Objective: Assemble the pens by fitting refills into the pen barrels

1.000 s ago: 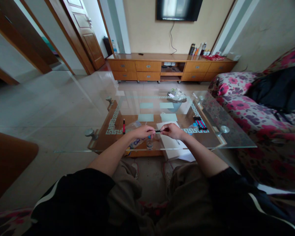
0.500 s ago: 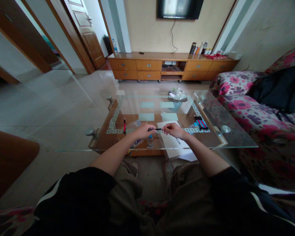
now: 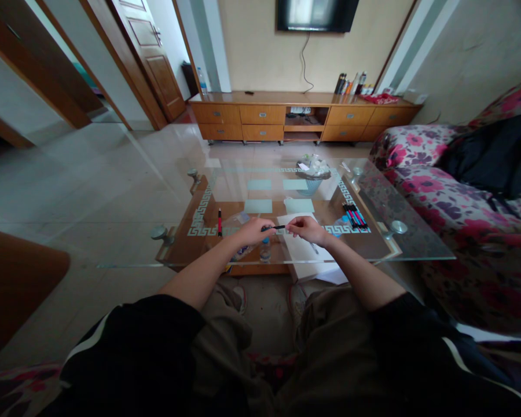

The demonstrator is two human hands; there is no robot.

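Above the near part of the glass table (image 3: 260, 174), both hands meet at a slim black pen (image 3: 279, 227), held level between them. My left hand (image 3: 257, 230) is closed round its left end. The fingertips of my right hand (image 3: 306, 229) pinch its right end, where a small part is hidden by the fingers. To the left a single red and black pen (image 3: 219, 223) lies on the glass. Several pens (image 3: 355, 216) with black, pink and blue parts lie side by side on the right.
Under the glass, a lower shelf shows a plastic bottle (image 3: 265, 250) and white paper (image 3: 301, 243). Beyond stands a waste basket (image 3: 312, 185) filled with plastic. A flowered sofa (image 3: 434, 179) with a black bag (image 3: 495, 153) is at right; a wooden TV cabinet (image 3: 263, 116) lines the far wall.
The black pen looks slightly more exposed between the hands, and a pale spot near my right fingertips is less visible. Both hands stay in nearly the same place.
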